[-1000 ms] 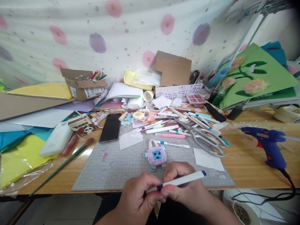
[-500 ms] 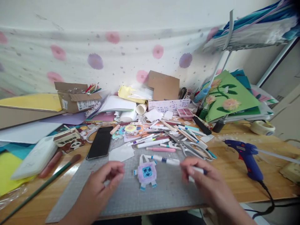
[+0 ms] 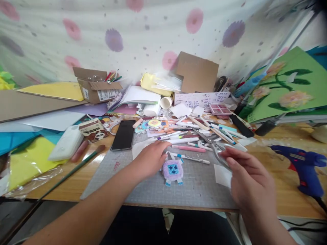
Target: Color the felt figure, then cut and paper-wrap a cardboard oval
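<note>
My left hand [image 3: 150,158] reaches over the grey cutting mat [image 3: 143,192], its fingers loosely stretched and resting on a white paper scrap just left of a small purple fuzzy square figure [image 3: 173,169] with a blue face. My right hand [image 3: 249,178] is blurred, its fingers stretched out towards the handles of the large scissors [image 3: 216,148], and nothing shows in it. A white marker [image 3: 190,157] and a pink pen [image 3: 187,148] lie behind the figure. A white paper square [image 3: 221,174] lies partly under my right hand.
A black phone [image 3: 123,134] lies at the mat's back left and a long paintbrush [image 3: 74,170] to the left. A blue glue gun [image 3: 304,166] stands at the right. Behind are heaped markers, a cardboard box [image 3: 95,88], coloured paper and a green flower card [image 3: 288,88].
One second ago both hands held a white pen near the table's edge. They have since parted; my left hand moved forward beside the figure, my right hand moved towards the scissors and the pen is out of sight.
</note>
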`<state>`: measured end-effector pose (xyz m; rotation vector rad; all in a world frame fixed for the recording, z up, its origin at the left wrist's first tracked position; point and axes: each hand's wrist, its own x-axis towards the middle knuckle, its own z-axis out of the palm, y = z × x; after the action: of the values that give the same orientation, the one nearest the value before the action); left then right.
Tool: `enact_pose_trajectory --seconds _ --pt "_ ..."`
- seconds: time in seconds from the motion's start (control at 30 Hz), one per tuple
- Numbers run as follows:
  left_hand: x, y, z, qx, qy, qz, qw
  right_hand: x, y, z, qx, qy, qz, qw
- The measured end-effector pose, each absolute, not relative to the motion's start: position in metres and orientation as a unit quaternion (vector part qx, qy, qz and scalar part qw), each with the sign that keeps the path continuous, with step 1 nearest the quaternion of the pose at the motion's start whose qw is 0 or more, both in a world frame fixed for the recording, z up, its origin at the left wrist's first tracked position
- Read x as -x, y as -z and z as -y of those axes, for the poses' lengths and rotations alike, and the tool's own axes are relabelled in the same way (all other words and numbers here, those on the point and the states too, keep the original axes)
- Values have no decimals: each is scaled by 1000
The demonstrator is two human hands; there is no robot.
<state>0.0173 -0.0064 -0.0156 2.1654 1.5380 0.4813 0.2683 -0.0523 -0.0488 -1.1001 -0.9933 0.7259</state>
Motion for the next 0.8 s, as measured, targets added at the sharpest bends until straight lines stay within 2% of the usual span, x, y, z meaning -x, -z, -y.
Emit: enact_pose_trajectory --seconds 0.1,0.2,0.27,0.37,0.47,0.63,0.8 --pt "-21 15 -4 -788 -155 -552 225 -257 46 49 434 -419 352 716" --pt "-22 16 -9 -784 -162 -555 224 -248 50 50 442 -454 380 673" --pt "-21 15 -9 -780 -178 -552 234 -242 53 54 464 -472 427 617" --pt "-19 9 -3 -761 -208 -551 271 -234 53 57 500 -446 538 512" --pt "-17 -3 8 -731 -239 -546 334 -230 49 58 508 -378 629 450" --pt "-16 -14 23 -659 -319 -527 432 -229 53 56 493 -341 666 444" --pt "-20 -10 19 -560 -382 -533 507 -232 63 54 474 -360 675 437"
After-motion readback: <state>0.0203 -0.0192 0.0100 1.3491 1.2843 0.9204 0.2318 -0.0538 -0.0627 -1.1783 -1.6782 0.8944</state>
